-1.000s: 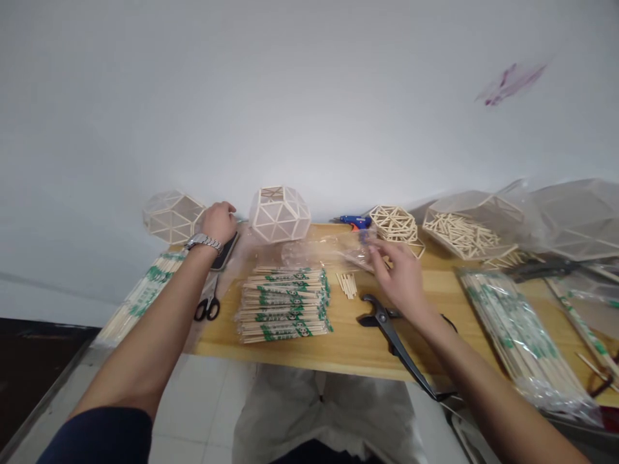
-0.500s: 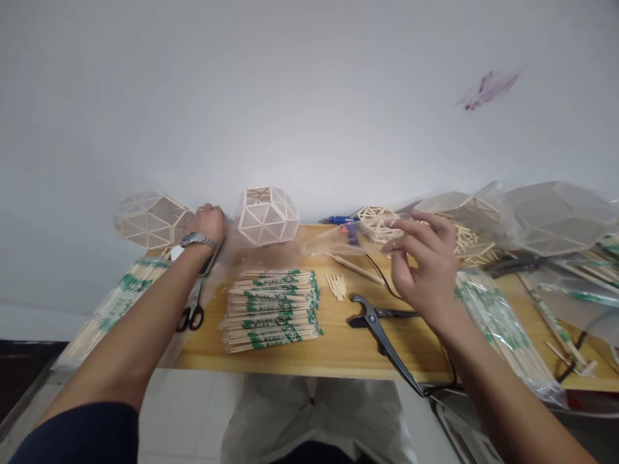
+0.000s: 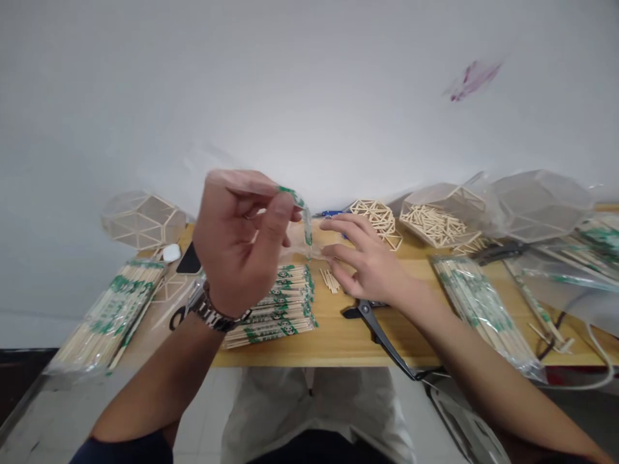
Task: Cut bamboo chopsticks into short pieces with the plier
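My left hand (image 3: 242,241), wearing a metal watch, is raised above the table and pinches a clear plastic wrapper with green print (image 3: 308,225) between thumb and fingers. The wrapper hangs down toward my right hand (image 3: 365,254). That hand has its fingers apart, its fingertips close to the wrapper's lower end; whether they touch it I cannot tell. Below lies a stack of wrapped chopsticks (image 3: 285,316), partly covered by my left hand and wrist. Short cut sticks (image 3: 330,280) lie under my right fingertips, and black-handled pliers (image 3: 382,335) rest in front of them.
Stick-framed polyhedra stand at the back: one at left (image 3: 142,219), one full of short sticks (image 3: 442,216), another at right (image 3: 539,200). Chopstick packs lie at left (image 3: 106,309) and right (image 3: 483,316). A phone (image 3: 188,260), a white case (image 3: 171,252) and scissors (image 3: 178,317) sit left.
My left hand has come from the back left to the middle, lifted, with the printed wrapper in its pinch. My right hand has moved left and its fingers are spread near the wrapper.
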`<state>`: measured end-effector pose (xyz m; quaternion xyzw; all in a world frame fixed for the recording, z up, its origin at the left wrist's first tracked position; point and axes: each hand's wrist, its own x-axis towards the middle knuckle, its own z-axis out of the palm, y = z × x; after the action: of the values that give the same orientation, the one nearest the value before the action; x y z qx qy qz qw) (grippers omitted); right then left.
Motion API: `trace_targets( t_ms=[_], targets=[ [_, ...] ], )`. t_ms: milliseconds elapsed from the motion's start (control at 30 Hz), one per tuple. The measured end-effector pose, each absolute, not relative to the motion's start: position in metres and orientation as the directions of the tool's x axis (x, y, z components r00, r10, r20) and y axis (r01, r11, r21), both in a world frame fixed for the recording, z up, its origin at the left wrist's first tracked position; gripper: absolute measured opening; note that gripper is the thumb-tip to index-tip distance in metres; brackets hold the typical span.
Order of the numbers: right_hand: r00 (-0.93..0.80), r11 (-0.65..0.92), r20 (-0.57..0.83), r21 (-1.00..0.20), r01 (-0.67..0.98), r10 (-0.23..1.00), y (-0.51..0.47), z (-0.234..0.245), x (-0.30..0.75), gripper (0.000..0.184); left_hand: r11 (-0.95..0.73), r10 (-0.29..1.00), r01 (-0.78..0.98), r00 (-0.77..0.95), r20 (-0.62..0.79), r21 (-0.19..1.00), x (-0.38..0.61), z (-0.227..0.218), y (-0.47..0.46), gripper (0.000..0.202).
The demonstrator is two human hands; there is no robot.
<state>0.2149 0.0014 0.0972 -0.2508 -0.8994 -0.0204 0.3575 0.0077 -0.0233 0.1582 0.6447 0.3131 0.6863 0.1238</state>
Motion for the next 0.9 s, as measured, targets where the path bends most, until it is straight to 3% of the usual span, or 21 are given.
trace_targets(
  t_ms=[100, 167, 400, 567, 667, 767, 900],
  targets=[
    [-0.62, 0.878, 0.658, -0.141, 0.457, 0.428, 0.002, 0.098, 0.213, 0.015, -0.769, 0.523, 0.399, -0.055, 0.851, 0.499, 0.013, 0.154, -0.024, 0.005],
    [-0.622, 0.877, 0.652, -0.147, 0.457, 0.433, 0.002, 0.098, 0.212, 0.015, -0.737, 0.549, 0.45, -0.036, 0.835, 0.504, 0.011, 0.158, -0.023, 0.002],
    [-0.618, 0.876, 0.645, -0.184, 0.445, 0.45, 0.003, 0.093, 0.206, 0.017, -0.749, 0.553, 0.379, -0.093, 0.828, 0.543, 0.016, 0.191, -0.023, 0.006],
    [-0.626, 0.876, 0.64, -0.164, 0.454, 0.445, 0.002, 0.091, 0.203, 0.017, -0.722, 0.619, 0.388, -0.005, 0.785, 0.572, 0.017, 0.17, -0.018, 0.006],
    [-0.622, 0.871, 0.64, -0.164, 0.463, 0.451, 0.0, 0.092, 0.204, 0.017, -0.765, 0.565, 0.421, 0.076, 0.822, 0.487, 0.012, 0.151, -0.013, 0.007],
    [-0.611, 0.868, 0.649, -0.164, 0.468, 0.452, -0.001, 0.093, 0.205, 0.015, -0.787, 0.52, 0.53, 0.291, 0.803, 0.317, 0.005, 0.141, -0.011, 0.007],
    [-0.605, 0.864, 0.645, -0.184, 0.469, 0.466, -0.002, 0.092, 0.206, 0.013, -0.718, 0.604, 0.682, 0.511, 0.611, 0.139, -0.001, 0.144, -0.014, 0.002]
  ],
)
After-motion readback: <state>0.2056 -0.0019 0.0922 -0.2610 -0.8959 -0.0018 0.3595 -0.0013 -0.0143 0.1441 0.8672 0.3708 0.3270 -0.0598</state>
